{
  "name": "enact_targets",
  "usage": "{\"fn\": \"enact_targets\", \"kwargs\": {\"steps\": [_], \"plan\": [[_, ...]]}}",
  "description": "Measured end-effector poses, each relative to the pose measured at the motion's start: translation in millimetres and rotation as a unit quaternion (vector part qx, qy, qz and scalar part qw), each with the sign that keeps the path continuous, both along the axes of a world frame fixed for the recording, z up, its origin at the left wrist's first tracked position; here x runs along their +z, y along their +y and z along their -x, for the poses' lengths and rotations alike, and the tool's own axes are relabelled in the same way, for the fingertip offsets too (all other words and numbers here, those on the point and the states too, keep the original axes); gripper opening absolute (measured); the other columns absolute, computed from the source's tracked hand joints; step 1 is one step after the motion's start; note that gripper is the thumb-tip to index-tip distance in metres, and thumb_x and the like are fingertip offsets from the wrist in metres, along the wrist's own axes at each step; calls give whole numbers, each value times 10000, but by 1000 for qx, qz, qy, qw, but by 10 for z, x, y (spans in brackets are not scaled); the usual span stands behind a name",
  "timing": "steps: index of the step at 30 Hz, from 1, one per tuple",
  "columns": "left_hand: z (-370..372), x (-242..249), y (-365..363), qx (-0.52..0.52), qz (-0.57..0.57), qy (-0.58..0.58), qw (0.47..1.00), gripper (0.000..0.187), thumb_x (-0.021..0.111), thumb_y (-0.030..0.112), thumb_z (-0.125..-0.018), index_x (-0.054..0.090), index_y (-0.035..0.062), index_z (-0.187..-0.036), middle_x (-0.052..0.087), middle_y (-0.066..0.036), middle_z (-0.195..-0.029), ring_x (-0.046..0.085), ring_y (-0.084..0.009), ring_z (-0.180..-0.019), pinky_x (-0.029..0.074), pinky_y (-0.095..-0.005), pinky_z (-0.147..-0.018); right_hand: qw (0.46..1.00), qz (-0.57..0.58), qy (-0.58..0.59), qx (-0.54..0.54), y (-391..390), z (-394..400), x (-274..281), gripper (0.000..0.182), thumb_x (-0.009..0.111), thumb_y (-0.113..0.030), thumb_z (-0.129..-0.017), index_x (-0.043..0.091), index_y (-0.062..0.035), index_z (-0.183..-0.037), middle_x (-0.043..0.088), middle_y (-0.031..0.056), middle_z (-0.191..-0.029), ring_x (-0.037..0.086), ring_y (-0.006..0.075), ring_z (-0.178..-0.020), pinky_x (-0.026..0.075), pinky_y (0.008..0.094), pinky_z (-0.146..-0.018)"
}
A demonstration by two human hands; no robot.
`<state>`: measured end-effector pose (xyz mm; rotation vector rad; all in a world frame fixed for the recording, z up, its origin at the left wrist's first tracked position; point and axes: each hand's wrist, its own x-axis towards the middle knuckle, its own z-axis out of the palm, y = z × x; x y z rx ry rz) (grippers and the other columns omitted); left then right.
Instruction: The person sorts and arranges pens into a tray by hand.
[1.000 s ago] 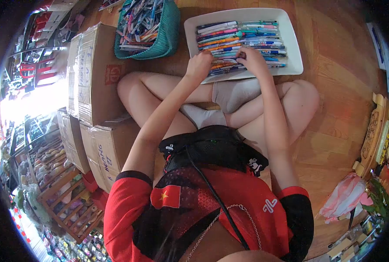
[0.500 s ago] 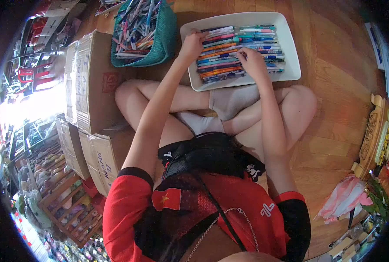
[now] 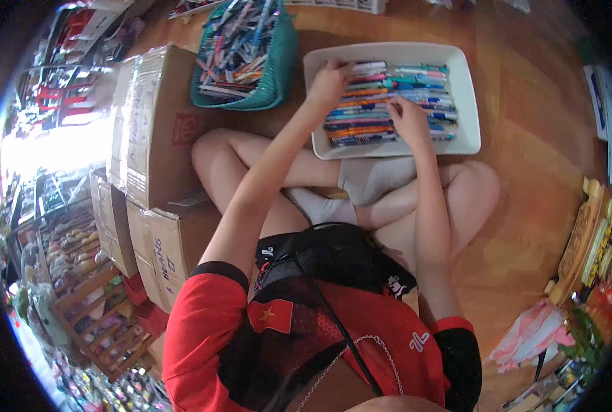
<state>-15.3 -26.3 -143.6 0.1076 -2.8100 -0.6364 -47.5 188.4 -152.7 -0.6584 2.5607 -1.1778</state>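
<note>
A white rectangular tray point(image 3: 472, 103) on the floor holds rows of pens point(image 3: 368, 113) in many colours, lying side by side. My left hand point(image 3: 329, 86) reaches over the tray's left part, its bent fingertips at the left end of a white pen point(image 3: 369, 67) in the top row. Over the middle of the rows is my right hand point(image 3: 410, 122), thumb and fingers curled close together just above the pens. Whatever is between those fingers is too small to make out. A teal woven basket point(image 3: 285, 69), heaped with loose pens point(image 3: 237, 51), stands left of the tray.
Cardboard boxes point(image 3: 156, 130) are stacked to my left. My crossed legs with grey socks point(image 3: 375, 180) are right below the tray. A carved wooden piece point(image 3: 574, 244) and a pink-white cloth point(image 3: 529, 336) lie at the right. A slatted wooden rack point(image 3: 100, 319) stands at lower left.
The view has shifted, so tray and basket appear lower and further right. My left hand stays at the white pen; my right hand's fingers remain over the middle pens, slightly changed in pose.
</note>
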Motion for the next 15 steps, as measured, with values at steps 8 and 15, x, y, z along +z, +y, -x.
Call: {"fn": "enact_targets", "kwargs": {"steps": [8, 15], "plan": [[-389, 1533, -574, 94, 58, 196, 974, 151, 602, 125, -789, 675, 104, -920, 625, -90, -912, 603, -275, -854, 499, -369, -735, 1000, 12, 14, 3, -17, -62, 2, 175, 550, -189, -882, 591, -25, -928, 625, 178, -818, 597, 342, -750, 463, 398, -659], [-135, 1463, -1914, 225, 202, 3, 953, 189, 578, 207, -829, 655, 55, -910, 627, -179, -878, 620, -357, -825, 507, -439, -706, 996, 84, -15, -6, 140, -264, 210, 148, 562, -164, -882, 611, -55, -970, 641, 118, -800, 608, 200, -669, 464, 307, -620]]}}
